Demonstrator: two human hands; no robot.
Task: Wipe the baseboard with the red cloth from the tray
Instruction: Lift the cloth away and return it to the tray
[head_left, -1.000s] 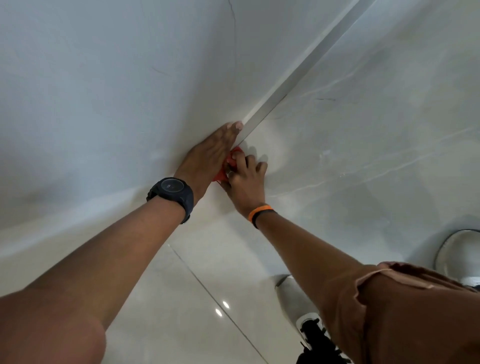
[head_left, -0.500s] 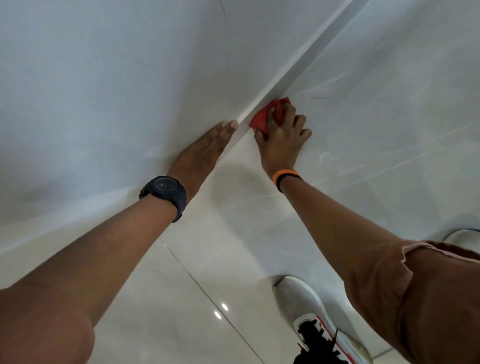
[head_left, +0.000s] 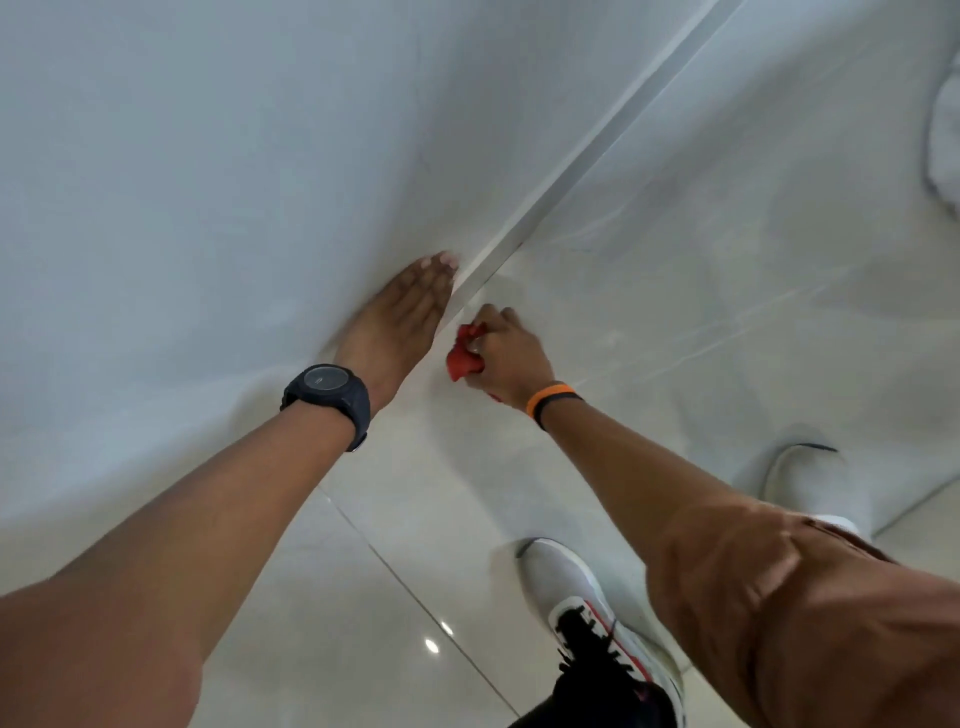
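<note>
So the wiping is well underway as far as I can tell: the red cloth (head_left: 464, 355) is out of the tray (no tray anywhere in view) and bunched up in the right hand (head_left: 506, 354), sitting low right by the baseboard (head_left: 582, 171), that pale strip running diagonally where the wall (head_left: 208, 156) meets the glossy tiled floor (head_left: 675, 322). Whether the cloth is actually pressed on the strip at this instant I can't say, it's a bit blurry and looks just beside it, maybe brushing the floor edge. A long stretch of baseboard runs off toward the top right, and nothing shows which parts are already clean, so my guess is there's plenty left to do. Grip-wise: the right hand's fingers are curled tight around the cloth, a closed fist-style hold with red poking out on the thumb side. The left hand (head_left: 400, 317) holds nothing, it's flat and spread against the wall, fingertips right next to the baseboard, looks like bracing.
</note>
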